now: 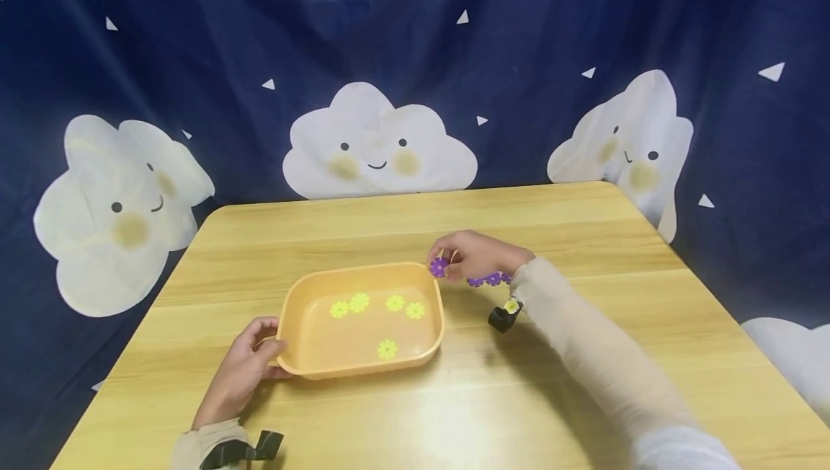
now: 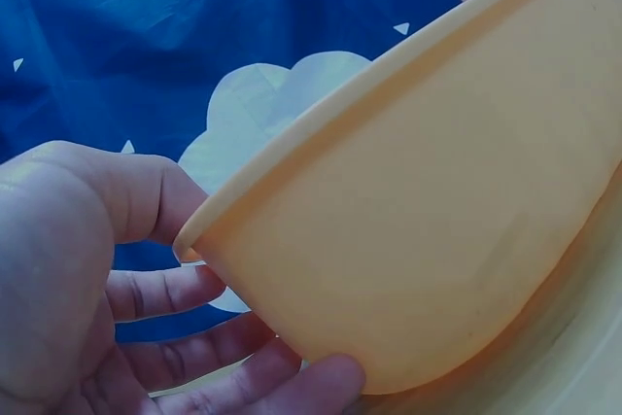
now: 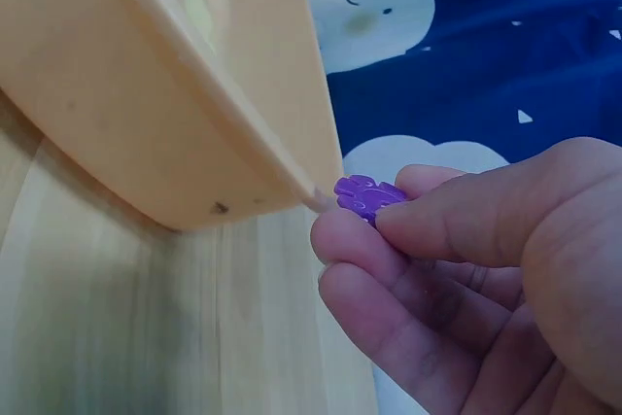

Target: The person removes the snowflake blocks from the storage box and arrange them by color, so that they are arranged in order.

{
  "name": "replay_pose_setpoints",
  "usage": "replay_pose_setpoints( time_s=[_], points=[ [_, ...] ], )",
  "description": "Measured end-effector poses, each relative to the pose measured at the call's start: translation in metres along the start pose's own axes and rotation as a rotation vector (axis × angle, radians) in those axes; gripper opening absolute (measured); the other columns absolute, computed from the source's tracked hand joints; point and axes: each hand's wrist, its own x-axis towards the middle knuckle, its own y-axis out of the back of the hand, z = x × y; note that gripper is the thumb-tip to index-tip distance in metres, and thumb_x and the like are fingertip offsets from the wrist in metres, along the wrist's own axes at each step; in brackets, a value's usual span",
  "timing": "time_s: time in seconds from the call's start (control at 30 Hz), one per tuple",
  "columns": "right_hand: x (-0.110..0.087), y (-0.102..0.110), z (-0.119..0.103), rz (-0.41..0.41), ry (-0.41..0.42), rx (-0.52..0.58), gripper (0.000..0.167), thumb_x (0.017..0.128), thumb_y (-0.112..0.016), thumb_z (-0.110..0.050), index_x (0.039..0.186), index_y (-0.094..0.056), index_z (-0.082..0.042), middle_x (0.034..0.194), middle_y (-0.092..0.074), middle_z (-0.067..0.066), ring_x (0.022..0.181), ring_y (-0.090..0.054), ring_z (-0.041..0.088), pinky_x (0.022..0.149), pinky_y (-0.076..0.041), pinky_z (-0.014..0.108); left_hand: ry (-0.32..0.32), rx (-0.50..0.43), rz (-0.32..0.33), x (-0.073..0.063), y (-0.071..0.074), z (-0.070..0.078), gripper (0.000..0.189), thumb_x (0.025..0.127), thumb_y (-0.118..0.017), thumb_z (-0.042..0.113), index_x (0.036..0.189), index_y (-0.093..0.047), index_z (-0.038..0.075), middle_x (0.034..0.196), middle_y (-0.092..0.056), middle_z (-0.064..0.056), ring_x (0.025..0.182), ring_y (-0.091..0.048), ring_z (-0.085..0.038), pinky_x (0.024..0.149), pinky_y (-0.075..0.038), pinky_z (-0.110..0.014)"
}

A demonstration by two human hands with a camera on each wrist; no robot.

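Between thumb and fingers my right hand (image 1: 476, 254) pinches a purple flower-shaped plastic piece (image 3: 367, 197), right by the far right corner of an orange basin (image 1: 337, 367). My left hand (image 1: 249, 358) grips the basin's left end, thumb over the rim and fingers spread beneath along the outer wall. Several yellow flower-shaped pieces lie on the basin's floor, one of them a yellow flower piece (image 1: 387, 349) near the front. Under the right wrist, more purple flower pieces (image 1: 493, 279) sit in a row on the table, partly hidden by the sleeve.
The wooden table (image 1: 363, 419) runs back to a dark blue curtain (image 1: 415, 23) printed with smiling clouds and white triangles. A black strap (image 1: 502, 318) with a yellow flower on it hangs at the right wrist; another black strap (image 1: 240, 450) is around the left wrist.
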Motion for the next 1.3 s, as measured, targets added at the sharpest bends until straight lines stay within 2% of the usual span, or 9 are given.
replay_pose_setpoints(
  time_s=[0.1, 0.33, 0.5, 0.67, 0.97, 1.03, 1.2, 1.3],
  points=[
    [-0.006, 0.003, 0.003, 0.018, -0.019, 0.009, 0.032, 0.083, -0.063, 0.005, 0.114, -0.066, -0.004, 0.096, -0.067, 0.002, 0.091, -0.062, 0.017, 0.087, -0.054, 0.031, -0.013, -0.004, -0.006, 0.000, 0.000, -0.001, 0.038, 0.097, -0.050, 0.001, 0.131, -0.035, -0.006, 0.129, -0.040, -0.026, 0.088, -0.061, -0.024, 0.067, -0.060, -0.042],
    [-0.018, 0.007, 0.015, 0.051, 0.002, 0.008, 0.032, 0.081, -0.069, 0.007, 0.110, -0.066, -0.003, 0.097, -0.067, 0.003, 0.094, -0.062, 0.020, 0.089, -0.054, 0.035, -0.012, 0.003, -0.006, 0.000, 0.001, 0.001, 0.036, 0.096, -0.050, 0.002, 0.129, -0.037, -0.005, 0.128, -0.041, -0.026, 0.088, -0.061, -0.027, 0.068, -0.060, -0.042],
    [-0.028, 0.009, 0.024, 0.065, -0.051, 0.035, 0.033, 0.080, -0.071, 0.008, 0.111, -0.066, -0.004, 0.095, -0.066, 0.003, 0.093, -0.062, 0.021, 0.087, -0.054, 0.036, -0.011, 0.014, -0.003, 0.000, 0.001, 0.001, 0.035, 0.096, -0.050, 0.002, 0.129, -0.038, -0.005, 0.127, -0.042, -0.026, 0.088, -0.061, -0.027, 0.067, -0.060, -0.042],
    [-0.038, 0.011, 0.034, 0.079, -0.059, 0.031, 0.033, 0.082, -0.070, 0.007, 0.113, -0.065, -0.001, 0.094, -0.066, 0.006, 0.095, -0.062, 0.023, 0.091, -0.053, 0.040, -0.024, 0.002, 0.002, 0.000, 0.001, 0.000, 0.036, 0.096, -0.049, 0.001, 0.130, -0.037, -0.006, 0.127, -0.041, -0.027, 0.086, -0.062, -0.026, 0.066, -0.060, -0.042],
    [-0.060, 0.013, 0.048, 0.076, -0.160, 0.136, 0.036, 0.085, -0.064, 0.008, 0.120, -0.059, 0.003, 0.093, -0.064, 0.013, 0.086, -0.066, 0.022, 0.075, -0.057, 0.033, -0.017, 0.009, 0.006, 0.001, 0.001, 0.001, 0.037, 0.097, -0.050, 0.001, 0.130, -0.037, -0.005, 0.128, -0.042, -0.026, 0.088, -0.061, -0.026, 0.067, -0.060, -0.041],
    [-0.064, 0.012, 0.053, 0.074, -0.182, 0.160, 0.036, 0.085, -0.063, 0.009, 0.121, -0.058, 0.003, 0.093, -0.063, 0.013, 0.085, -0.066, 0.022, 0.073, -0.058, 0.036, -0.012, 0.014, 0.006, 0.000, 0.001, 0.001, 0.037, 0.096, -0.050, 0.002, 0.130, -0.037, -0.005, 0.127, -0.042, -0.026, 0.088, -0.061, -0.026, 0.066, -0.060, -0.041],
    [-0.071, 0.011, 0.064, 0.078, -0.172, 0.196, 0.036, 0.085, -0.060, 0.011, 0.121, -0.056, 0.007, 0.092, -0.061, 0.016, 0.081, -0.068, 0.030, 0.070, -0.058, 0.044, -0.008, 0.020, 0.000, 0.000, 0.001, 0.001, 0.037, 0.096, -0.050, 0.002, 0.130, -0.037, -0.005, 0.126, -0.041, -0.026, 0.088, -0.061, -0.028, 0.066, -0.060, -0.042],
    [-0.076, 0.012, 0.068, 0.085, -0.168, 0.194, 0.036, 0.085, -0.059, 0.011, 0.121, -0.055, 0.008, 0.092, -0.061, 0.018, 0.082, -0.068, 0.033, 0.070, -0.057, 0.042, -0.017, 0.013, -0.005, 0.000, 0.001, 0.000, 0.037, 0.096, -0.049, 0.001, 0.131, -0.036, -0.006, 0.126, -0.041, -0.026, 0.087, -0.061, -0.027, 0.066, -0.060, -0.042]
  ],
)
